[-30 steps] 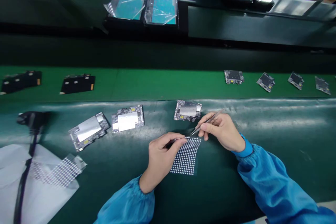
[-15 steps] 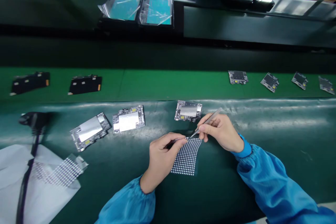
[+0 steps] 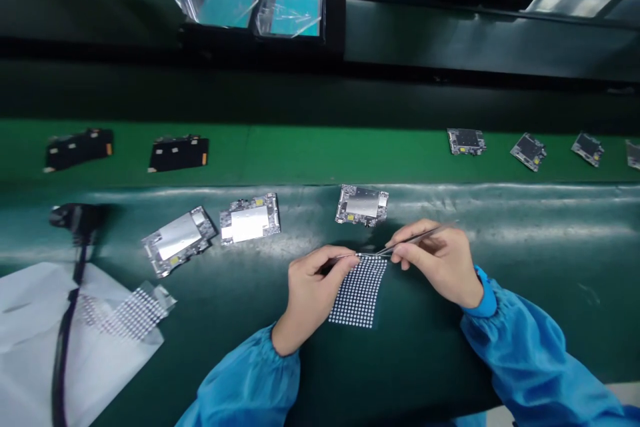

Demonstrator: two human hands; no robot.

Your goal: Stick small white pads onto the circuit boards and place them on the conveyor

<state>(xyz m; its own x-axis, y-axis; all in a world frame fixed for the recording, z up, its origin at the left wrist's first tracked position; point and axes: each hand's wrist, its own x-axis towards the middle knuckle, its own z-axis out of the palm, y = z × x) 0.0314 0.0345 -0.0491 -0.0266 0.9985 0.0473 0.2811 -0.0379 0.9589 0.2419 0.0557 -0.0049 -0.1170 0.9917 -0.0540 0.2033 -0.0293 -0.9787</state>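
Our left hand [image 3: 314,292] pinches the top left of a thin flexible sheet of round white dots [image 3: 359,297], over the table; if that pinch loosens, the sheet may curl. Our right hand [image 3: 443,260] grips slim silver metal tweezers [image 3: 423,236], tips at the top row; a slip could spoil a dot. We count, left to right: one black moulded plug [image 3: 85,217], two flat black boards [image 3: 179,155], three silver-plated circuit boards [image 3: 249,221], four dark-topped circuit boards [image 3: 467,140], the last cut off.
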